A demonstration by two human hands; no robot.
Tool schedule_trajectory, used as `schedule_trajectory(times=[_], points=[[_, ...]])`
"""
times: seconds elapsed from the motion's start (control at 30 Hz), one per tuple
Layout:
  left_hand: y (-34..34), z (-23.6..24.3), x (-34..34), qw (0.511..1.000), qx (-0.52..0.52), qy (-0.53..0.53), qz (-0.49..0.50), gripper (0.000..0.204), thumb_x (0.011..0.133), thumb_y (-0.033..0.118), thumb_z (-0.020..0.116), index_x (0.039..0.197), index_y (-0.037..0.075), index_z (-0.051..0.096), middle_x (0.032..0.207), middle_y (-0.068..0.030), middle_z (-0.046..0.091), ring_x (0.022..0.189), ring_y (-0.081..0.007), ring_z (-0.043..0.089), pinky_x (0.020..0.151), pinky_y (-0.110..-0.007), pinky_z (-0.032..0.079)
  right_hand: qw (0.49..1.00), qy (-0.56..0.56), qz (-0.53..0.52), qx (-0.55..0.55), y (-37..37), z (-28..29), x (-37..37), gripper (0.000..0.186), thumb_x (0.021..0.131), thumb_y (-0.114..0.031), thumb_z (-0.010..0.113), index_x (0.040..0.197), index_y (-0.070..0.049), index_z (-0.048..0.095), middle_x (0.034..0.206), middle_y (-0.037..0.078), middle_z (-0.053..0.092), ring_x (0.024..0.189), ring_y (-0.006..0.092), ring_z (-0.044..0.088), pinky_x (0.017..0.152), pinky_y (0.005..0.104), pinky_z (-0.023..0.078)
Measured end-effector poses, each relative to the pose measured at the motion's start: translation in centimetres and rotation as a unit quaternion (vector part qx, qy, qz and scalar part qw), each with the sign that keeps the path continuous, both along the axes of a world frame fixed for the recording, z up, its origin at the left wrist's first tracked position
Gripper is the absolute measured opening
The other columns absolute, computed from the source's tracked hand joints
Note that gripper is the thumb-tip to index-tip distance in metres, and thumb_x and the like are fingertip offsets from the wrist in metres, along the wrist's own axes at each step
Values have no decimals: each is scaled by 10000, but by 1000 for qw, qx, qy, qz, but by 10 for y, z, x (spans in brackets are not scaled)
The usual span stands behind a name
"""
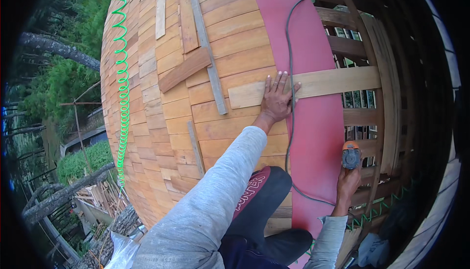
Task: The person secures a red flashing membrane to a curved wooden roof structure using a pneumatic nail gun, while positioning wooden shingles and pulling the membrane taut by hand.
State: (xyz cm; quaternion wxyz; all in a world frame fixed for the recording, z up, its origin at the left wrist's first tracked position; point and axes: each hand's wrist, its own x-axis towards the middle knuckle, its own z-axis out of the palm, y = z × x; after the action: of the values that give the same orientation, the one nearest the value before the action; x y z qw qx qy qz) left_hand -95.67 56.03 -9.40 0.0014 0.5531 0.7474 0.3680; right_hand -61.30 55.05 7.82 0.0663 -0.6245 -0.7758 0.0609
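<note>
My left hand lies flat with its fingers stretched out, pressing on a long pale wooden board. The board runs across the pink sheet, from the wooden shingles to the open slats at the right. A black cable crosses the board beside my left fingers. My right hand is wrapped around the handle of an orange-and-grey nail gun, which is at the sheet's right edge, nearer to me than the board. Its nose is hidden beneath its body.
Overlapping shingles cover the curved surface. A grey batten, a short brown board and other strips lie on them. A green coiled hose runs down the left; another green coil is near my right wrist. My dark boots stand below.
</note>
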Motion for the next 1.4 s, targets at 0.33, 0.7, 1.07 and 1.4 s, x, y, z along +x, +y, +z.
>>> schedule_trajectory(times=[0.33,0.7,1.07,1.4], points=[[-5,-3,-3,1000,7,-11,-22,510,989,412,623,1489,313,604,1596,-206,458,1502,-390,399,1240,-616,235,997,25,-35,-71,4,-5,9,501,883,-62,768,1337,40,582,1193,259,663,1085,421,653,905,464,539],[-14,-10,-16,1000,21,-9,-11,528,997,431,620,1510,317,573,1598,-189,467,1504,-363,407,1245,-607,255,999,6,26,-39,14,7,-12,357,889,-232,825,825,67,640,698,202,609,624,391,562,638,483,466],[-13,-13,-15,1000,2,-4,-2,517,996,443,613,1503,346,580,1589,-197,474,1497,-364,419,1229,-617,261,994,24,17,-108,27,8,-36,300,894,-160,807,1018,67,655,877,237,682,789,406,643,776,461,518],[1,1,-7,997,-62,33,-16,539,1023,505,512,1534,340,550,1621,-234,393,1502,-403,374,1242,-609,207,981,83,-7,-178,52,27,-23,301,901,-94,780,1122,67,653,1001,244,697,921,427,679,861,464,522]])
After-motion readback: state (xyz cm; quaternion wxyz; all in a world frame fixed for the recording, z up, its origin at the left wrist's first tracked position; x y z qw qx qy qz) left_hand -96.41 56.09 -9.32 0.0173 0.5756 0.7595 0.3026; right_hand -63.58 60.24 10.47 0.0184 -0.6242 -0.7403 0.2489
